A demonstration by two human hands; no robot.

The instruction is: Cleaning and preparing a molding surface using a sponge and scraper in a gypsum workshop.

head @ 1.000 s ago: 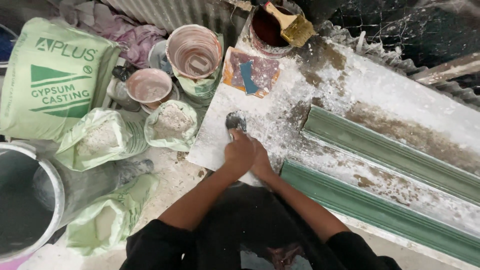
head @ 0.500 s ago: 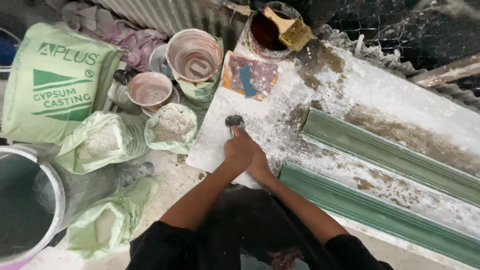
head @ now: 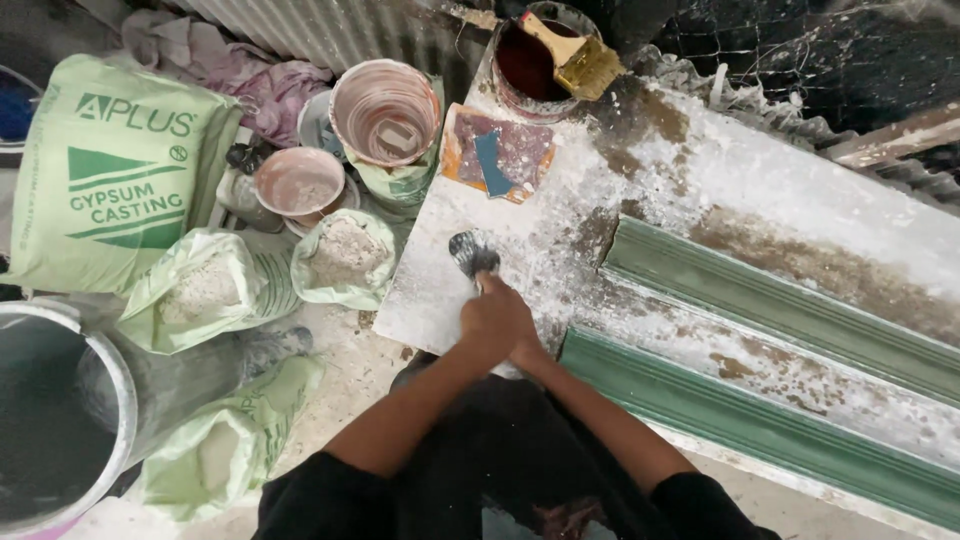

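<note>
Brush (head: 472,254) lies bristles-down on the dusty white board (head: 440,300), near its left end, with its handle running back into the person's clasped hands. The left hand (head: 490,318) wraps over the handle, fingers closed around it; the right hand (head: 528,348) sits tucked just behind and partly under the left, so I cannot tell whether its fingers grip the handle or only brace the other hand.

Risks, judged from how things lie: the board edge is close to the bristles on the left (the open powder bags (head: 340,258) sit right below it), so a hard sideways stroke could sweep dust and grit off into them. Pressing too hard could splay the bristles or make the brush skid on the loose powder. The stained tile (head: 497,152) with its blue scraper lies just beyond the brush, and a long forward push could knock it. The green mouldings (head: 760,300) lie to the right, near the right forearm, which might smear them.
</note>
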